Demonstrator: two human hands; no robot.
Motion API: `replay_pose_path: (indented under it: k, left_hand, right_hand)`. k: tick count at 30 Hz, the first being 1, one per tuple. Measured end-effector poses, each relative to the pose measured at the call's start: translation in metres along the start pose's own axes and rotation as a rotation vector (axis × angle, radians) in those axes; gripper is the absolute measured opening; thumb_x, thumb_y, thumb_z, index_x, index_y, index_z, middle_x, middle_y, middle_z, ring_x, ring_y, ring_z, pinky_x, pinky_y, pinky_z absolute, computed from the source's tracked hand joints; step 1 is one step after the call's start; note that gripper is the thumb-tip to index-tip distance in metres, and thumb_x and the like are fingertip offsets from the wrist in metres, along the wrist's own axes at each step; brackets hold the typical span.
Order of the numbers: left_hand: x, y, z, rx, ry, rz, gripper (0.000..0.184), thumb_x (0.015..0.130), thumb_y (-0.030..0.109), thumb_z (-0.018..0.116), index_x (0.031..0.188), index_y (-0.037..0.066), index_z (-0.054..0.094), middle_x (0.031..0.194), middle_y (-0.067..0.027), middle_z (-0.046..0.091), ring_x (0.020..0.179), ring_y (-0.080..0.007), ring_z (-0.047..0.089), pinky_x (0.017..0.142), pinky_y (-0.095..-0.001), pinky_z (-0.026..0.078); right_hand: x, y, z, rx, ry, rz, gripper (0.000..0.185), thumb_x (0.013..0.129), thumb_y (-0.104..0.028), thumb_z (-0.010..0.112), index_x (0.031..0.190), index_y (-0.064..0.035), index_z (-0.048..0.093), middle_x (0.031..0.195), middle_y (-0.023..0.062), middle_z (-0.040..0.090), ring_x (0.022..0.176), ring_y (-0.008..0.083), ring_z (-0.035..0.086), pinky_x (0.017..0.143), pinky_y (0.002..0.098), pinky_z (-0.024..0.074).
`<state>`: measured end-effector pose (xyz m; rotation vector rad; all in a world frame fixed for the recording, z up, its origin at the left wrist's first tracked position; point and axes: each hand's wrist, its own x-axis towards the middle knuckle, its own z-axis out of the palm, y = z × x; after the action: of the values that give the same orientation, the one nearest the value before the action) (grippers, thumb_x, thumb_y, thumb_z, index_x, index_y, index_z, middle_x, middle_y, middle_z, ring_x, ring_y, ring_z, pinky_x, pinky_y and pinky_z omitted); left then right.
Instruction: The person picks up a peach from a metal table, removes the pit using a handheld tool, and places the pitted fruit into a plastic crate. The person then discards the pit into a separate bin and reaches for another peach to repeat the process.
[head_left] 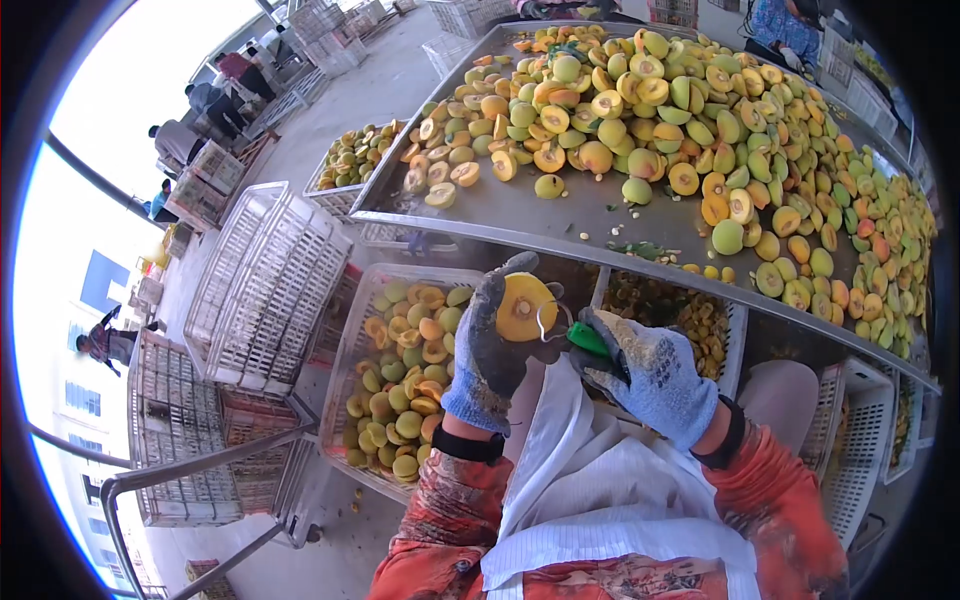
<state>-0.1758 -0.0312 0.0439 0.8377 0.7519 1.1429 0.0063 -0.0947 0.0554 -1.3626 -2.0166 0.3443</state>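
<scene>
My left hand (488, 345), in a grey and blue glove, holds a halved yellow fruit (526, 307) with its cut face toward me. My right hand (645, 370), gloved the same way, is wrapped round the green handle (588, 340) of a small tool. The tool's curved metal wire (545, 322) is at the right edge of the cut face; whether it touches the flesh is unclear. Both hands are above my apron (600, 460), just in front of the metal table (480, 232). Halved and whole fruit (640, 110) lie heaped on that table.
A crate of fruit (335, 400) stands left of my left hand. Beneath the table edge is a crate of small pieces (738, 350). Stacked white crates (270, 290) and a metal rail (210, 465) are at the left. Several people work in the background.
</scene>
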Motion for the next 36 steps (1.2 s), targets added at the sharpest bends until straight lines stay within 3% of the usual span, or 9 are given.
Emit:
replay_pose_path:
  k: [8, 10, 14, 16, 24, 27, 32, 34, 36]
  left_hand:
    - [-0.015, 0.0, 0.012, 0.056, 0.04, -0.109, 0.039, 0.089, 0.031, 0.051, 0.115, 0.002, 0.053, 0.098, -0.0113, 0.061, 0.084, -0.018, 0.061, 0.067, -0.0301, 0.053]
    - [-0.016, -0.002, 0.014, 0.523, 0.077, 0.05, 0.031, 0.089, 0.023, 0.051, 0.111, 0.001, 0.056, 0.097, -0.0086, 0.061, 0.087, -0.0151, 0.059, 0.073, -0.028, 0.05]
    - [-0.022, -0.004, 0.027, 0.244, 0.263, -0.049, 0.025, 0.089, 0.016, 0.052, 0.106, 0.0, 0.059, 0.098, -0.0077, 0.061, 0.091, -0.0142, 0.056, 0.079, -0.0269, 0.046]
    - [-0.02, -0.017, 0.022, 0.598, 0.227, 0.494, 0.024, 0.088, 0.016, 0.053, 0.102, -0.001, 0.061, 0.097, -0.0076, 0.061, 0.091, -0.014, 0.055, 0.08, -0.028, 0.045]
    - [-0.029, -0.031, 0.03, 0.183, 0.201, 0.384, 0.026, 0.089, 0.016, 0.051, 0.108, -0.001, 0.052, 0.113, -0.0105, 0.054, 0.1, -0.0176, 0.053, 0.088, -0.0306, 0.043]
    - [-0.032, -0.032, 0.038, 0.026, 0.207, 0.339, 0.027, 0.088, 0.016, 0.051, 0.111, 0.002, 0.049, 0.117, -0.0112, 0.051, 0.104, -0.019, 0.051, 0.09, -0.0323, 0.042]
    - [-0.019, -0.02, 0.016, -0.098, 0.064, 0.096, 0.029, 0.085, 0.018, 0.055, 0.109, 0.003, 0.05, 0.112, -0.0108, 0.053, 0.1, -0.0209, 0.054, 0.087, -0.0333, 0.045]
    - [-0.011, -0.018, 0.004, 1.253, -0.117, 0.517, 0.03, 0.081, 0.019, 0.058, 0.105, 0.003, 0.052, 0.104, -0.0116, 0.055, 0.096, -0.0233, 0.056, 0.085, -0.0341, 0.046]
    - [-0.01, -0.027, 0.02, 1.171, -0.037, 0.492, 0.034, 0.078, 0.022, 0.061, 0.104, 0.001, 0.054, 0.101, -0.0142, 0.057, 0.095, -0.0261, 0.057, 0.085, -0.0377, 0.047]
  right_hand:
    - [-0.001, 0.003, 0.008, -0.323, -0.026, -0.102, 0.055, 0.074, -0.038, 0.065, 0.119, -0.0091, 0.052, 0.079, 0.0069, 0.059, 0.062, 0.0228, 0.059, 0.055, 0.0341, 0.0446]
    - [-0.002, 0.001, 0.006, -0.303, -0.096, -0.063, 0.053, 0.075, -0.037, 0.066, 0.118, -0.0084, 0.052, 0.078, 0.008, 0.06, 0.062, 0.0234, 0.06, 0.055, 0.0345, 0.0452]
    - [-0.003, -0.001, 0.009, -0.065, -0.19, 0.043, 0.046, 0.077, -0.034, 0.065, 0.111, -0.0065, 0.054, 0.074, 0.0129, 0.062, 0.063, 0.0277, 0.063, 0.056, 0.0364, 0.0476]
    - [-0.006, -0.005, 0.013, 0.041, -0.206, 0.09, 0.043, 0.077, -0.032, 0.065, 0.11, -0.0059, 0.054, 0.074, 0.0146, 0.062, 0.065, 0.0293, 0.063, 0.057, 0.0368, 0.0481]
    - [-0.015, 0.015, 0.025, 0.077, -0.162, 0.024, 0.032, 0.083, -0.035, 0.059, 0.101, -0.0095, 0.051, 0.071, 0.0142, 0.059, 0.056, 0.0325, 0.06, 0.049, 0.0395, 0.0474]
    - [-0.022, -0.013, 0.021, 1.031, -0.337, 0.492, 0.035, 0.086, -0.023, 0.057, 0.117, -0.0092, 0.049, 0.108, 0.0229, 0.049, 0.083, 0.0341, 0.059, 0.059, 0.0374, 0.0473]
    - [-0.015, 0.024, 0.021, 0.342, -0.184, 0.138, 0.029, 0.083, -0.03, 0.06, 0.102, -0.0097, 0.052, 0.074, 0.0158, 0.058, 0.061, 0.0344, 0.059, 0.053, 0.0416, 0.0468]
    - [-0.015, 0.023, 0.021, 0.064, -0.121, 0.047, 0.03, 0.081, -0.035, 0.061, 0.093, -0.0098, 0.052, 0.062, 0.0137, 0.057, 0.054, 0.0349, 0.058, 0.05, 0.0428, 0.0461]
    - [-0.015, 0.014, 0.026, 0.169, 0.013, 0.009, 0.03, 0.082, -0.037, 0.06, 0.092, -0.0098, 0.052, 0.063, 0.0163, 0.058, 0.056, 0.0348, 0.059, 0.049, 0.0422, 0.0464]
